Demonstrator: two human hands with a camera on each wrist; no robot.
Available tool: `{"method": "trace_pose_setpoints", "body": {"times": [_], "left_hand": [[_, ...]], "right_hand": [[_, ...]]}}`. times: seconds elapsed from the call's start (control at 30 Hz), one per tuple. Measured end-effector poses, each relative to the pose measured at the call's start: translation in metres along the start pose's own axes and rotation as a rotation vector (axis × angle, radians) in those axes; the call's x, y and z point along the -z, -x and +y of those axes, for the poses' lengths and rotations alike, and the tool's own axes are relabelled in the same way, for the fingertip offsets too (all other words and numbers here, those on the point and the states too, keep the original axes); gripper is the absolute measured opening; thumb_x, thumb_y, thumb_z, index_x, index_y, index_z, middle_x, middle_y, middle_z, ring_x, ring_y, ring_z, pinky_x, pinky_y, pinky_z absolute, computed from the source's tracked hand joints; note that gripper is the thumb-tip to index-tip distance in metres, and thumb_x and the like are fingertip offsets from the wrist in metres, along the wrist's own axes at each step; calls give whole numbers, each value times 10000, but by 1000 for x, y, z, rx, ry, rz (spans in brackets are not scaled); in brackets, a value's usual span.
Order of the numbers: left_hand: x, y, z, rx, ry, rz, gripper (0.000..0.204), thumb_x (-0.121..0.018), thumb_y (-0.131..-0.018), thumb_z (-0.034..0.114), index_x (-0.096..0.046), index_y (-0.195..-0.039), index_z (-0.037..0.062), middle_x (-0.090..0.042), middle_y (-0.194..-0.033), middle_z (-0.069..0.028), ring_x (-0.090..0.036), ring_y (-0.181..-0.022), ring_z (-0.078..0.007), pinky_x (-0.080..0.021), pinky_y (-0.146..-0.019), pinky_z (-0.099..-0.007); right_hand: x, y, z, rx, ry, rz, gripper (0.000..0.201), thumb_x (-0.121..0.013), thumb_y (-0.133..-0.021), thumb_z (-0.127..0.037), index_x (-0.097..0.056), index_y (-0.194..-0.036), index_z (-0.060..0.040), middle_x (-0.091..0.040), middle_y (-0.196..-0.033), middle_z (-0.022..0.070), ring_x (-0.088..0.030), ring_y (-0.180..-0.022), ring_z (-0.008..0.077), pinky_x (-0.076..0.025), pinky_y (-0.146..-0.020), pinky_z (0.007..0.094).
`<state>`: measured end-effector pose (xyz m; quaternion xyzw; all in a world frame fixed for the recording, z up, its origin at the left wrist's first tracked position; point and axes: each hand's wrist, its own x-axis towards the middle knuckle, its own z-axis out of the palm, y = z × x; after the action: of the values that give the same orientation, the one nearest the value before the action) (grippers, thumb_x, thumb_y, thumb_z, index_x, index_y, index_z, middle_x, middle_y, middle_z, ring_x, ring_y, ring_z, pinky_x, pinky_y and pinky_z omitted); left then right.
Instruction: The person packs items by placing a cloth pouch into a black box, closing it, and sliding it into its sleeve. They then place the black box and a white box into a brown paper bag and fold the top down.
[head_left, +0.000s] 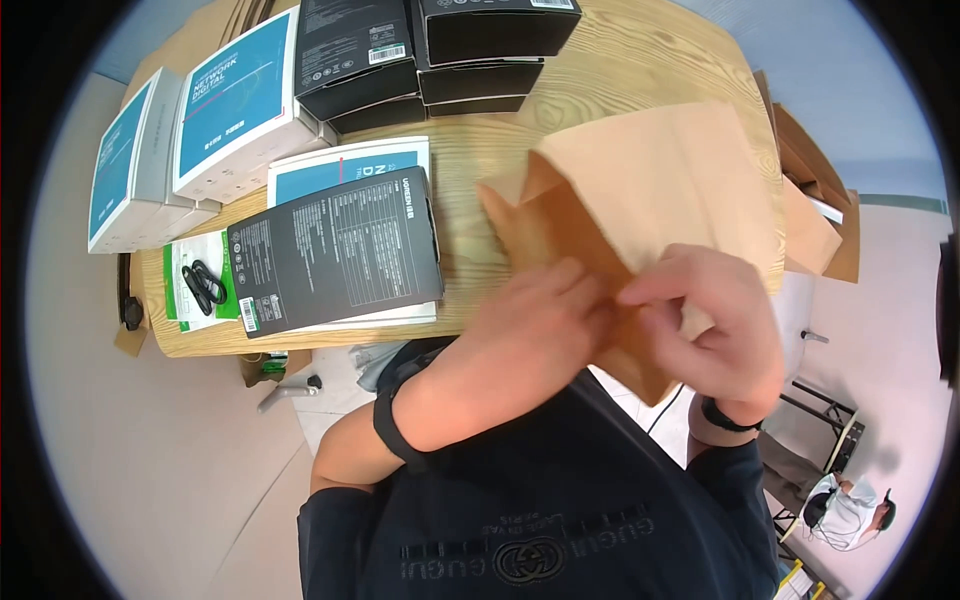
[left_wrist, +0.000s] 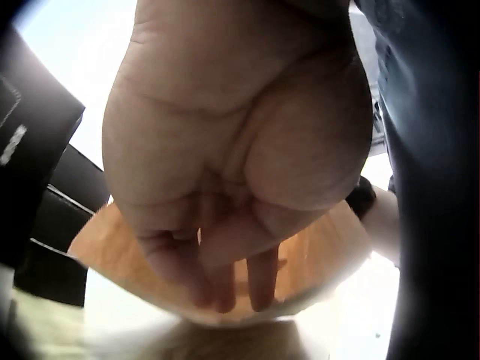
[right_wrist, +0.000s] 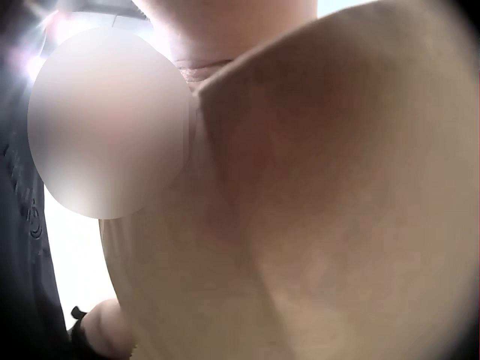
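A brown paper bag [head_left: 655, 165] lies tilted on the table's near right part, its mouth facing the person. My left hand [head_left: 540, 325] is at that mouth. In the left wrist view the left hand [left_wrist: 232, 150] shows its palm, with bent fingers [left_wrist: 262, 281] in front of the bag's orange-brown inside; I cannot tell whether they grip the paper. My right hand [head_left: 720, 320], blurred and with curled fingers, pinches the bag's edge close to the left fingers. In the right wrist view the bag [right_wrist: 352, 195] hides most of the right hand.
Left of the bag a black printed box [head_left: 340, 250] lies over a blue-and-white box [head_left: 400, 155]. Black boxes [head_left: 480, 35] and blue-and-white boxes [head_left: 235, 110] stand behind. A coiled black cable [head_left: 204, 288] lies at left. Cardboard [head_left: 825, 190] is beyond the right table edge; a person [head_left: 845, 510] is farther off.
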<state>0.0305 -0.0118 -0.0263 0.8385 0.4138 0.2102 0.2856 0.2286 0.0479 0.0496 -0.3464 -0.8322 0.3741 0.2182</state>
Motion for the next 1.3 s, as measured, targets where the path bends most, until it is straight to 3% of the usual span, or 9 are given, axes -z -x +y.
{"method": "trace_pose_setpoints", "body": {"times": [0.03,0.1,0.13,0.6,0.8,0.87,0.93,1.03,1.3], "left_hand": [[-5,-6,-1,-7,2,4,370,-686,-832,119,-696,-1201,94,-637,-1278,-83,-589,-1135,-265,-479,-967,-386],[-25,-21,-6,87,656,104,368,-722,-837,146,-687,-1199,92,-647,-1303,-119,-610,-1204,-290,-493,-991,-399],[-38,-28,-12,-62,570,224,390,-722,-836,149,-687,-1219,88,-664,-1300,-148,-597,-1263,-306,-503,-1001,-382],[-84,-39,-1,-86,517,208,374,-713,-833,137,-689,-1202,79,-668,-1278,-149,-594,-1263,-302,-498,-1002,-375],[-97,-54,3,-114,500,188,367,-708,-832,132,-690,-1194,75,-669,-1267,-150,-592,-1262,-299,-496,-1003,-372],[-101,-59,5,-125,501,172,364,-707,-832,130,-691,-1191,74,-670,-1264,-150,-592,-1262,-299,-496,-1003,-371],[-103,-65,6,-137,500,162,362,-705,-831,128,-691,-1189,73,-670,-1261,-150,-591,-1262,-298,-495,-1003,-370],[-106,-74,6,-152,495,148,358,-703,-831,125,-691,-1185,71,-671,-1255,-151,-590,-1262,-297,-494,-1004,-368],[-121,-96,8,-161,476,88,349,-697,-829,118,-693,-1174,66,-673,-1242,-151,-589,-1261,-294,-491,-1005,-364]], "right_hand": [[-6,-2,-1,26,7,-69,238,-629,-760,101,-711,-934,-38,-638,-742,69,-582,-612,196,-436,-563,311],[-18,-1,-5,47,-14,-68,237,-640,-755,95,-718,-924,-51,-630,-727,65,-580,-591,207,-436,-543,315],[-24,-1,-6,73,-41,-67,235,-651,-751,89,-725,-915,-63,-621,-711,61,-578,-571,217,-436,-524,319],[17,23,-28,385,56,172,230,-683,-653,89,-689,-862,-6,-559,-679,82,-516,-580,179,-355,-521,323],[31,24,-22,394,59,16,404,-777,-786,-98,-640,-1133,56,-686,-904,197,-629,-771,281,-470,-703,374],[33,49,8,332,84,451,434,-607,-965,-189,-586,-1304,81,-643,-1202,256,-618,-1064,313,-467,-940,409],[53,55,24,-118,251,733,407,-593,-1018,-225,-605,-1312,56,-657,-1241,164,-592,-1188,237,-417,-1054,362],[78,85,107,-625,242,691,496,-572,-1079,-380,-594,-1379,14,-642,-1285,136,-569,-1225,196,-401,-1093,327],[58,103,159,-574,-266,492,313,-566,-1091,-277,-665,-1210,-5,-681,-1045,-17,-570,-993,66,-434,-916,236]]}}
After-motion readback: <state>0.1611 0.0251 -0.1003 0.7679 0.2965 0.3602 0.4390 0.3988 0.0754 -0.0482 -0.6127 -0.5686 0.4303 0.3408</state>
